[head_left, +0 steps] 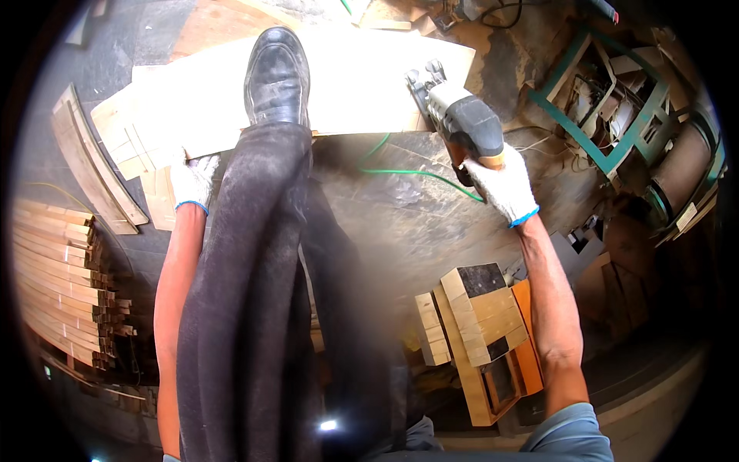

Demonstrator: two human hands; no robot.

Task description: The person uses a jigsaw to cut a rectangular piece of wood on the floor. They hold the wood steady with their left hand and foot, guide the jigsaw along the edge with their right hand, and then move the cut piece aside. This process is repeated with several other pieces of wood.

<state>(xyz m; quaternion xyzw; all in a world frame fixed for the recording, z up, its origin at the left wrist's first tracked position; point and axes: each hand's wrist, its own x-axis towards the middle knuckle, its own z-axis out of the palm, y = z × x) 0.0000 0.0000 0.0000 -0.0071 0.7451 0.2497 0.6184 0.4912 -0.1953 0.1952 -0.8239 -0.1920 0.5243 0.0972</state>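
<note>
- A power tool (471,123) with a black and white body is being grasped in the gloved right hand (502,185), its front end being held over the right part of a pale board (358,85)
- The board's near edge is being met by the gloved left hand (192,180); whether it is being clasped there cannot be told
- The board is being partly covered by a black shoe (277,81), between the two hands
- The floor (443,223) is being crossed by a green cord (419,174)
- The left side is being occupied by stacked wooden strips (58,281), the right by a green frame (643,127)
</note>
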